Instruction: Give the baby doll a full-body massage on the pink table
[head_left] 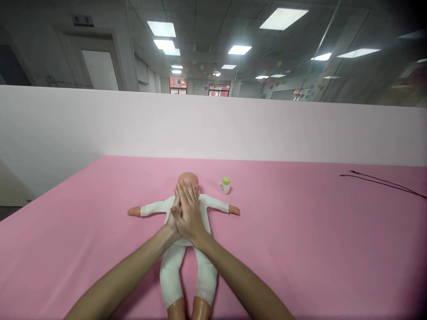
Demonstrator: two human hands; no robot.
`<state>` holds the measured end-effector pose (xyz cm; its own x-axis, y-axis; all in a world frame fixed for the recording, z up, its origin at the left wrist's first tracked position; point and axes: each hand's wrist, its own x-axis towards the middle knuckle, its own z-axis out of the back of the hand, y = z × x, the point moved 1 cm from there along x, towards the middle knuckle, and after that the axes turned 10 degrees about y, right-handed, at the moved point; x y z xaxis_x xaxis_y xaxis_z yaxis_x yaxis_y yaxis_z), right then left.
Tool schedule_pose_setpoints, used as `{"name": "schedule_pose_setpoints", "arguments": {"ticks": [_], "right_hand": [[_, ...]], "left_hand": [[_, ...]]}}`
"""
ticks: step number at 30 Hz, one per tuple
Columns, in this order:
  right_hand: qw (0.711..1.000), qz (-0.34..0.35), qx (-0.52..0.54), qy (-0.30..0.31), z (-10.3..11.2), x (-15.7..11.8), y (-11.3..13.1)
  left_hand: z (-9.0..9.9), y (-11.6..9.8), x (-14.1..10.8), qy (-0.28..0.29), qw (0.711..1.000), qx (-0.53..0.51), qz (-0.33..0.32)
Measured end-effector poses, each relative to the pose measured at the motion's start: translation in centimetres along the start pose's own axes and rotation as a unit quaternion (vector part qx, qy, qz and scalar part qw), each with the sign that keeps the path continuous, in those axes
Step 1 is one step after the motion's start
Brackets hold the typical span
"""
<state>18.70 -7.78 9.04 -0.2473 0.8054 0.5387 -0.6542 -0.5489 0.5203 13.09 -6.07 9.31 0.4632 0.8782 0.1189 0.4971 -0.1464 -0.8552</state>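
A baby doll (205,222) in a white outfit lies on its back, its arms spread wide and its head (188,177) at the far end. Over its chest and face, my left hand (173,218) and my right hand (191,213) are laid palm against palm. The right hand's fingers are stretched out flat and cover most of the left hand. Nothing shows between the palms, though their inner sides are hidden. Whether the hands touch the doll I cannot tell. Just right of the doll's head stands a small jar with a green lid (226,185), closed and upright.
The doll lies on a pink padded surface (300,231). A low white wall (213,126) runs along its back edge, with glass above. Thin dark cables (380,180) stretch across the far right.
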Motion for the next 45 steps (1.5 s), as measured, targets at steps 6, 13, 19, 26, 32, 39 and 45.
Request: {"name": "schedule_pose_setpoints", "arguments": {"ticks": [6, 13, 19, 26, 32, 39, 45], "right_hand": [[0.993, -0.092, 0.072, -0.014, 2.7, 3.2, -4.8], [0.982, -0.136, -0.101, 0.081, 2.6, 1.7, -8.3], [0.966, -0.118, -0.203, 0.106, 0.7, 1.1, -9.3], [0.947, -0.191, -0.219, 0.137, 0.6, 0.5, -9.0], [0.924, -0.226, -0.262, 0.161, -0.4, 0.6, -9.0], [0.944, -0.152, -0.244, 0.161, 1.5, -0.8, -7.7], [0.952, -0.11, -0.209, 0.194, 0.8, -1.9, -6.9]], "left_hand": [[1.7, -0.5, -2.2, 0.112, 0.994, 0.005, 0.01], [7.8, -2.5, 0.5, -0.014, 0.865, 0.493, -0.092], [9.1, -0.6, 2.6, -0.024, 0.728, 0.684, -0.035], [9.1, 0.7, 3.8, -0.05, 0.631, 0.772, 0.046], [8.8, 1.3, 4.6, -0.054, 0.616, 0.783, 0.07], [7.0, -1.4, 1.7, -0.001, 0.62, 0.784, 0.011], [7.0, -0.5, 0.7, 0.05, 0.611, 0.789, 0.031]]}}
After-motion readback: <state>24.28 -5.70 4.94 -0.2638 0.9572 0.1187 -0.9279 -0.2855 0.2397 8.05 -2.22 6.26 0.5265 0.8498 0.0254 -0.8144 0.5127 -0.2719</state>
